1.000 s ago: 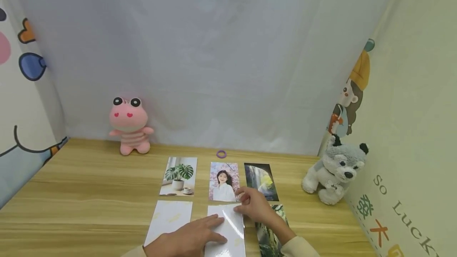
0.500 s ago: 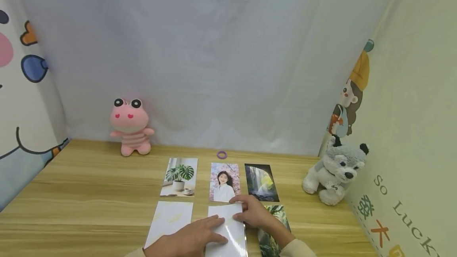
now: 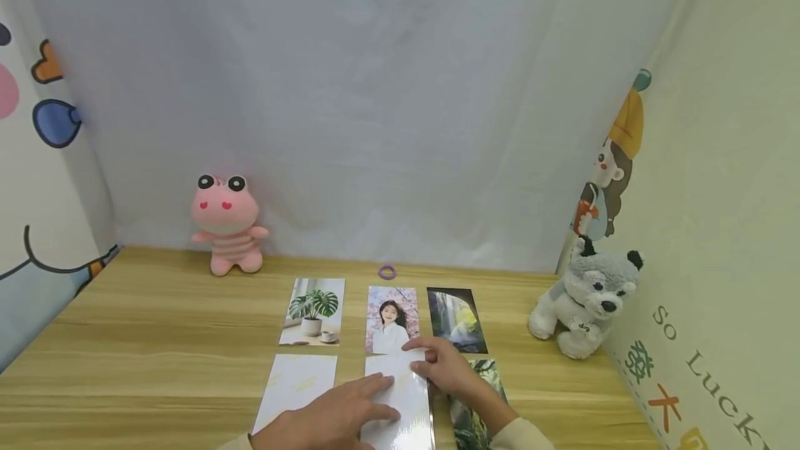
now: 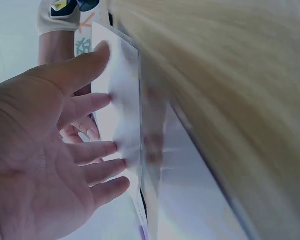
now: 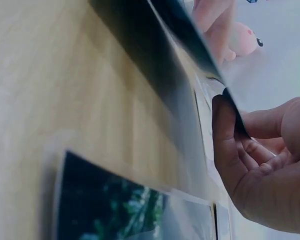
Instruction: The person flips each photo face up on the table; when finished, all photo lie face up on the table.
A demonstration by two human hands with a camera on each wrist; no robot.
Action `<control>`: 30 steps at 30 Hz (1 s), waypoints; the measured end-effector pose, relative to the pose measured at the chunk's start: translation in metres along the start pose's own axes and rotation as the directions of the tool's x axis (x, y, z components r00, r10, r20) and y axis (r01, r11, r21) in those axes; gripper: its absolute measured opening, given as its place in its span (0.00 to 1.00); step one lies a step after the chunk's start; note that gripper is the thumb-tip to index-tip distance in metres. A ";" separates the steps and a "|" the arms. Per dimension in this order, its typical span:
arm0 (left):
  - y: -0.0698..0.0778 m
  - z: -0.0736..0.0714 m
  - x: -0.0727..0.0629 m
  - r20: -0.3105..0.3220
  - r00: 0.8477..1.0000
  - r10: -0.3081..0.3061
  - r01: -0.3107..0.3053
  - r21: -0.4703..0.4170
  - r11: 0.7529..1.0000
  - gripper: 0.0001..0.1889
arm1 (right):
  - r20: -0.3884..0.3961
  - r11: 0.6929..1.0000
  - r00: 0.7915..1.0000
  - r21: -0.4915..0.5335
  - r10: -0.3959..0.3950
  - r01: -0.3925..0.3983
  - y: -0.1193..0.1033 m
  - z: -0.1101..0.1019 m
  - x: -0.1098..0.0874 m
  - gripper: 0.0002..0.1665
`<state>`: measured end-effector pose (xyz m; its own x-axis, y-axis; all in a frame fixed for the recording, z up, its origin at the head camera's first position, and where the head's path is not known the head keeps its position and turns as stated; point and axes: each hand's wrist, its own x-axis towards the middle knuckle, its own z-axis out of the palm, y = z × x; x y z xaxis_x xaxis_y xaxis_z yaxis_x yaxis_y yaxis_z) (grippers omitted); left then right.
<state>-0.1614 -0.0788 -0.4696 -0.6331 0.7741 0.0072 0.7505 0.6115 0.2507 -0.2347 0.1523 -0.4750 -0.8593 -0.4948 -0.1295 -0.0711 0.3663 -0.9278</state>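
A photo card (image 3: 409,432) lies face down at the front middle, its white back up. My left hand (image 3: 340,412) rests on that back with its fingers spread and nearly straight, as the left wrist view also shows. My right hand (image 3: 446,370) pinches the card's far right corner between thumb and index finger. In the right wrist view the same card (image 5: 190,42) stands tilted off the tabletop at that corner, its dark picture side facing down. Just beyond it is a portrait photo (image 3: 390,321). A photo of green foliage (image 3: 469,426) lies partly under the right forearm.
Another white-backed card (image 3: 300,380) lies left of the left hand. Behind are a potted plant photo (image 3: 312,311) and a waterfall photo (image 3: 455,321). A purple ring (image 3: 387,272), a pink plush toy (image 3: 226,224) and a grey plush dog (image 3: 584,297) sit farther back on the wooden table (image 3: 156,339).
My right index finger has come down from above the card's far corner to its edge, and the card has shifted slightly away from me. The left hand stays nearly still.
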 end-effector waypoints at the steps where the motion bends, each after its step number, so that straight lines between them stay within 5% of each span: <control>1: 0.000 -0.001 0.000 -0.012 1.000 0.012 -0.012 0.000 1.000 0.27 | -0.002 1.000 1.000 0.003 0.005 -0.005 -0.001 -0.001 0.000 0.21; 7: 0.003 -0.003 0.003 -0.137 0.988 0.078 -0.085 -0.045 0.995 0.28 | -0.056 0.995 0.998 0.096 0.017 -0.011 -0.009 -0.007 -0.001 0.22; 16: 0.009 -0.004 0.009 -0.292 0.955 0.043 -0.062 -0.057 0.996 0.41 | -0.182 0.962 0.982 0.273 0.046 0.006 -0.021 -0.011 0.003 0.25; 22: 0.011 -0.002 0.013 -0.405 0.913 0.048 -0.058 -0.012 0.998 0.51 | -0.228 0.928 0.973 0.369 0.045 0.044 -0.023 -0.010 0.007 0.25; 30: 0.011 0.002 0.021 -0.545 0.838 0.031 -0.027 0.015 1.000 0.46 | -0.290 0.905 0.955 0.420 0.065 0.066 -0.028 -0.008 0.012 0.25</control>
<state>-0.1660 -0.0553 -0.4684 -0.6105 0.5781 0.5414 0.7702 0.5926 0.2358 -0.2468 0.1425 -0.4473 -0.9720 -0.2199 -0.0827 0.0920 -0.0322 -0.9952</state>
